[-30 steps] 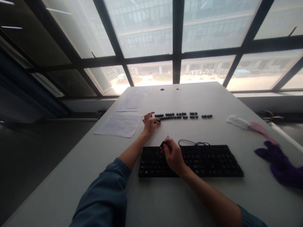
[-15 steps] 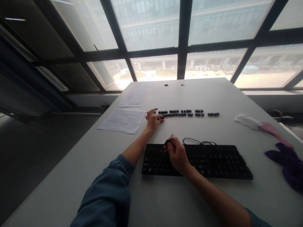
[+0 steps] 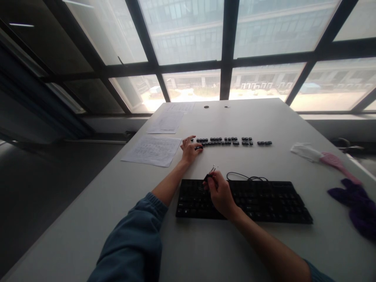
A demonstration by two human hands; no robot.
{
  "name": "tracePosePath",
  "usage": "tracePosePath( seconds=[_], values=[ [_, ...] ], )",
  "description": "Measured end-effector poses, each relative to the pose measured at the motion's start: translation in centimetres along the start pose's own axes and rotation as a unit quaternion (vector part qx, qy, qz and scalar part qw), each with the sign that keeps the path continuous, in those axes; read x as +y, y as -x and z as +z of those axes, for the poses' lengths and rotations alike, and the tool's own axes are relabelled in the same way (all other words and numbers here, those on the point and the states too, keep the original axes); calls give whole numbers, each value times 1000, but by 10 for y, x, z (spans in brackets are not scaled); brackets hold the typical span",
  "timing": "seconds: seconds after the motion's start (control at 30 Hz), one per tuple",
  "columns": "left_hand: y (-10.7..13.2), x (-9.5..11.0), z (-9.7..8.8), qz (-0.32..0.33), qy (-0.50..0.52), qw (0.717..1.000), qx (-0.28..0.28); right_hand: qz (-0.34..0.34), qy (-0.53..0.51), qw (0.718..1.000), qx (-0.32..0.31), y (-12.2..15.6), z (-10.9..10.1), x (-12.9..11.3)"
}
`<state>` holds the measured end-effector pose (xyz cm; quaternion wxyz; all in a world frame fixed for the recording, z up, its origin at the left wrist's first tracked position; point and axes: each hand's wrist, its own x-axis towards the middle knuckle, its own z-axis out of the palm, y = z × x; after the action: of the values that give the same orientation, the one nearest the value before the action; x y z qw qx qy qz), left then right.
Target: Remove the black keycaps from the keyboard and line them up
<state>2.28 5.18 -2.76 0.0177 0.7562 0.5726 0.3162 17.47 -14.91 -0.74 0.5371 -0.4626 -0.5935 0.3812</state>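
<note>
A black keyboard (image 3: 273, 201) lies on the white table (image 3: 249, 250) in front of me. My right hand (image 3: 221, 191) is closed around a keycap puller (image 3: 209, 177) with thin metal wires, held over the keyboard's upper left part. Farther off, my left hand (image 3: 189, 149) reaches to the left end of the rows of loose black keycaps (image 3: 223, 142). Its thumb and a finger close on a dark keycap (image 3: 199, 147) on the tabletop, while another finger sticks out. The keycap is partly hidden by the fingers.
Printed sheets (image 3: 151, 150) lie to the left. A black cable (image 3: 248, 176) loops behind the keyboard. On the right are a white cloth (image 3: 305, 151), a pink cloth-like piece (image 3: 335, 159) and a purple cloth (image 3: 357, 203). Windows (image 3: 188, 84) rise past the far edge.
Both hands stay in nearly the same places. The whole view has shifted very slightly.
</note>
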Motion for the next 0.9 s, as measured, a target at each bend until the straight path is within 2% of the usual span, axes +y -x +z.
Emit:
tracePosePath(
  seconds=[0.17,0.3,0.43,0.53,0.6,0.73,0.9],
  values=[
    [0,0,1,8,13,1000,10,3,0,1000,6,0,0,2],
    [2,0,-7,10,50,997,58,-5,-33,999,27,-1,0,1],
    [10,3,-30,-2,93,986,139,-11,-57,994,88,-4,-5,-2],
    [28,11,-53,17,122,977,172,-23,-24,996,86,-6,-11,-4],
    [46,20,-69,38,139,976,161,-42,14,998,51,-6,-14,-5],
    [92,42,-92,65,160,981,85,-68,72,995,-25,-5,-16,-4],
    [141,60,-103,55,167,984,11,-94,120,985,-84,-2,-14,-7]
  ],
)
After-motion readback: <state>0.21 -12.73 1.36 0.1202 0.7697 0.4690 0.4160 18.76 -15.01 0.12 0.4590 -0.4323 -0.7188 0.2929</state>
